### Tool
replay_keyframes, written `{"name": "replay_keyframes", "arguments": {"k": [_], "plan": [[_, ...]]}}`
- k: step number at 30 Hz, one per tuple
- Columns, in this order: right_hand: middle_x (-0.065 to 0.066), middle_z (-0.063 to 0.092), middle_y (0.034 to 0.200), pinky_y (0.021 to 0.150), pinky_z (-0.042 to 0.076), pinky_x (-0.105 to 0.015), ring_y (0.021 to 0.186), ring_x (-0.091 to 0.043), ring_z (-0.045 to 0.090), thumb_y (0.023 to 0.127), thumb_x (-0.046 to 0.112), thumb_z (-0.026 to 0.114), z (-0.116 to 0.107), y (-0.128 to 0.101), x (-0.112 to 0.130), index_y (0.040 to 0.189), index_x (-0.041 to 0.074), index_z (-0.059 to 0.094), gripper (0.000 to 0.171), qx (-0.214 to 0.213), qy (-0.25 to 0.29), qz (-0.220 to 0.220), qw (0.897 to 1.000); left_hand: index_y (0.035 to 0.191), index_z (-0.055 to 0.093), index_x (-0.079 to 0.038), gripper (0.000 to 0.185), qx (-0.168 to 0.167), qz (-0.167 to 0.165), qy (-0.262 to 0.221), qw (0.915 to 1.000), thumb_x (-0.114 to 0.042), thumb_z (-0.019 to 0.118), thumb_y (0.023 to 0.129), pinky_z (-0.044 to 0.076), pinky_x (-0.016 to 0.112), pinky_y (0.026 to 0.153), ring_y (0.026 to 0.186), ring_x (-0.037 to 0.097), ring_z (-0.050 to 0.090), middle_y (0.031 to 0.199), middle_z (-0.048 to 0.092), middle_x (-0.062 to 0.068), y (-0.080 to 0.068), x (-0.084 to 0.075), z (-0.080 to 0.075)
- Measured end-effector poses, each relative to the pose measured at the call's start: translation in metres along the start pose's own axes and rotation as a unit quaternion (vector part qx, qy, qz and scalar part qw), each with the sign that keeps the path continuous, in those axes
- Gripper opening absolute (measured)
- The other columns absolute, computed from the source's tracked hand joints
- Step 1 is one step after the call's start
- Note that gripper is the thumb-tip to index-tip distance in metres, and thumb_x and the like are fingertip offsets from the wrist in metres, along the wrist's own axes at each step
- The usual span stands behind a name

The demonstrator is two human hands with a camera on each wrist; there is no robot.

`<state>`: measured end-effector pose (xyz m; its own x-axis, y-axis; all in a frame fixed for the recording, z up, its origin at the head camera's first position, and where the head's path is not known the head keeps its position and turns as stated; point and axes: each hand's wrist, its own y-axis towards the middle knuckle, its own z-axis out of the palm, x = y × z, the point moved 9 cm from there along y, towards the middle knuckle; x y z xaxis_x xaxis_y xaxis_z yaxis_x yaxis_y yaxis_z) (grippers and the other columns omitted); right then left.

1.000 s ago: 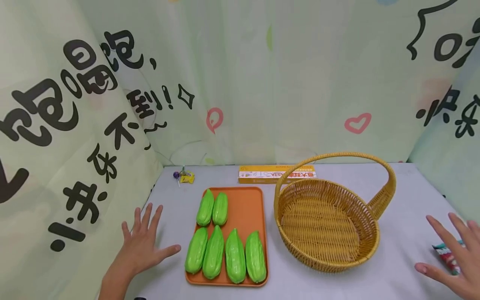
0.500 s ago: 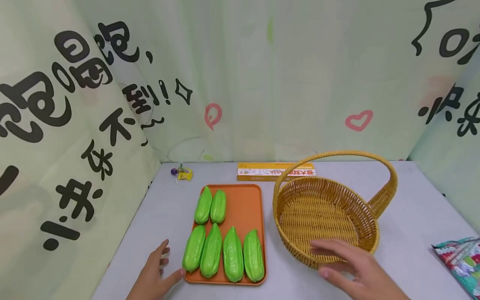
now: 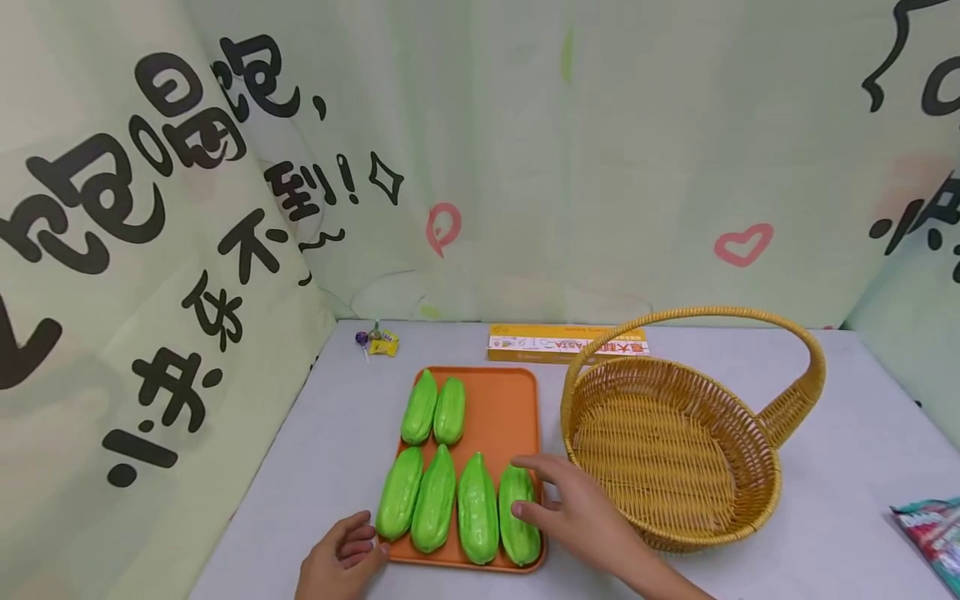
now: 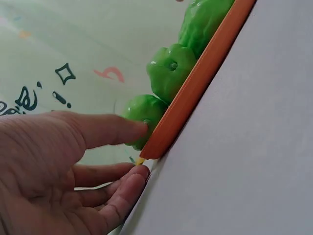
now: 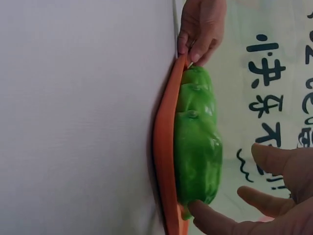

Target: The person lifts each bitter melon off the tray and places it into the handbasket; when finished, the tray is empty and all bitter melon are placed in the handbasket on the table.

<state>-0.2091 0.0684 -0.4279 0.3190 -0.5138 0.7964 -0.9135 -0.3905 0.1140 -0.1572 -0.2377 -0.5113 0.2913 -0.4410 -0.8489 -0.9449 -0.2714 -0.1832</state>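
Several shiny green bitter melons lie on an orange tray (image 3: 510, 396): two at the back left, the others in a row at the front. My left hand (image 3: 341, 554) holds the tray's near left corner, its thumb (image 4: 132, 129) by the end melon and its curled fingers along the edge. From the right, my right hand (image 3: 577, 508) reaches over the rightmost bitter melon (image 3: 519, 529). Its thumb and fingers are spread around that melon, with a fingertip (image 5: 200, 213) close to the far end. A round wicker basket (image 3: 675, 533) with a tall handle stands right of the tray.
Behind the tray and basket lies a yellow pasta box (image 3: 525, 343). Small candies (image 3: 384, 343) sit at the back left. A colourful packet (image 3: 933, 533) lies at the table's right. Printed curtains (image 3: 510, 167) enclose the back and sides.
My right hand has swung left from the far right, past the basket, to the rightmost bitter melon. My left hand, spread before, has come down and right to the tray's corner.
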Motion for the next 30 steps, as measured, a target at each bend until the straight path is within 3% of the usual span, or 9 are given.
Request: {"name": "replay_keyframes", "arguments": {"k": [7,14,22,26,30], "plan": [[-0.001,0.064,0.113,0.082,0.05,-0.042,0.099,-0.02,0.06,0.084,0.022,0.08,0.011,0.012,-0.005,0.128,0.011,0.065,0.047,0.002,-0.051,0.004,0.999,0.119,0.068,0.001,0.049,0.004,-0.001,0.007,1.0,-0.024,0.082,0.079,0.054,0.021,0.072,0.087,0.014,0.064,0.098,0.068,0.002,0.0,0.002,0.001],[-0.009,0.064,0.126,0.092,0.049,-0.051,0.114,-0.029,0.06,0.085,0.026,0.08,0.021,0.014,-0.008,0.127,0.011,0.066,0.047,0.029,-0.072,-0.001,0.997,0.115,0.071,0.0,0.047,0.002,0.006,0.0,1.0,-0.027,0.085,0.078,0.054,0.02,0.072,0.086,0.014,0.064,0.097,0.07,0.002,-0.002,0.001,-0.001],[-0.003,0.07,0.106,0.071,0.054,-0.033,0.086,-0.011,0.066,0.085,0.034,0.078,0.015,0.012,-0.004,0.127,0.016,0.066,0.048,0.028,-0.056,0.007,0.998,0.114,0.072,-0.002,0.046,-0.003,-0.003,-0.012,0.9999,-0.027,0.085,0.077,0.054,0.02,0.072,0.087,0.014,0.064,0.097,0.07,0.001,-0.001,0.001,-0.001],[-0.003,0.066,0.115,0.071,0.055,-0.028,0.091,-0.014,0.065,0.087,0.034,0.077,-0.002,0.003,0.012,0.129,0.019,0.064,0.046,0.029,0.002,0.011,1.0,0.114,0.072,-0.003,0.046,-0.002,-0.009,-0.01,0.9999,-0.028,0.084,0.078,0.054,0.02,0.072,0.086,0.014,0.065,0.095,0.07,0.001,-0.001,0.003,-0.002],[-0.011,0.059,0.128,0.082,0.055,-0.026,0.104,-0.024,0.064,0.088,0.029,0.078,-0.039,-0.014,0.026,0.132,0.016,0.061,0.049,0.02,0.1,0.019,0.995,0.114,0.073,-0.003,0.045,0.005,-0.015,-0.011,0.9998,-0.028,0.083,0.079,0.054,0.021,0.071,0.086,0.014,0.065,0.094,0.07,0.0,-0.001,0.005,-0.001]]}}
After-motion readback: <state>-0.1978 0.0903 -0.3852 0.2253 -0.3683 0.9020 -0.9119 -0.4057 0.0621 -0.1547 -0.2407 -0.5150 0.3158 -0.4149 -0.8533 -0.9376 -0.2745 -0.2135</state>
